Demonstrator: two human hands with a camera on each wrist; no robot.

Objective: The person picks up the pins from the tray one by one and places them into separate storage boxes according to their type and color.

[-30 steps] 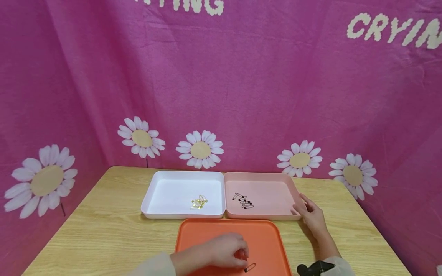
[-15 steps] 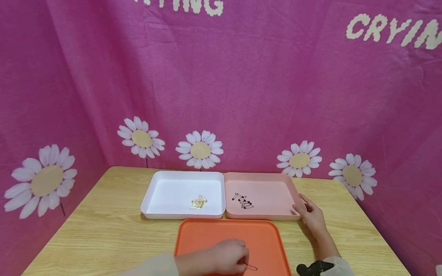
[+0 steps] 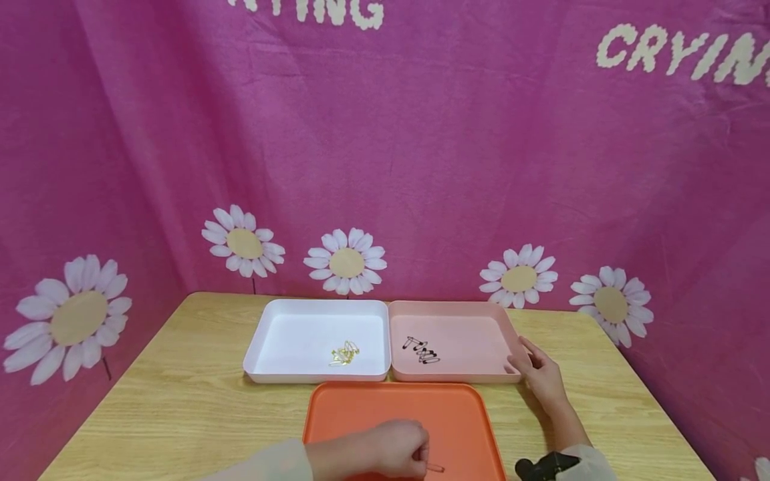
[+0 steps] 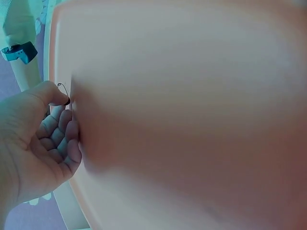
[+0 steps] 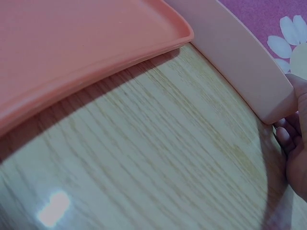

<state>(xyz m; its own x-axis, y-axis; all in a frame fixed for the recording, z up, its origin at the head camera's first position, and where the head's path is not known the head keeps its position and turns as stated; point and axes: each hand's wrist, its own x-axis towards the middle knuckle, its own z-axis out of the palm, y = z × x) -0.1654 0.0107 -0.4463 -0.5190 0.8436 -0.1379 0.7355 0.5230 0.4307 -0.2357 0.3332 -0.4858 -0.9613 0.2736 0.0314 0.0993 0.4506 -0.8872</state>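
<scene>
Over the orange tray (image 3: 355,406), my left hand (image 3: 394,449) pinches a safety pin (image 3: 436,468) with a black head. The left wrist view shows the pin's wire loop (image 4: 61,88) rising past the thumb, the other fingers curled beneath. At the right end of the pink tray (image 3: 469,331), my right hand (image 3: 544,381) grips the tray's side, thumb at the rim. Fingers of the right hand (image 5: 296,139) show only partly at the edge of the right wrist view. Several black safety pins (image 3: 423,352) lie in the pink tray's left part.
Left of the pink tray and touching it stands a white tray (image 3: 289,341) with several gold safety pins (image 3: 345,354). All the trays are on a wooden table (image 3: 180,394). A magenta curtain (image 3: 421,167) with daisies hangs behind.
My left hand has closed finger and thumb on the black-headed safety pin that was lying on the orange tray. The right hand keeps its place on the pink tray.
</scene>
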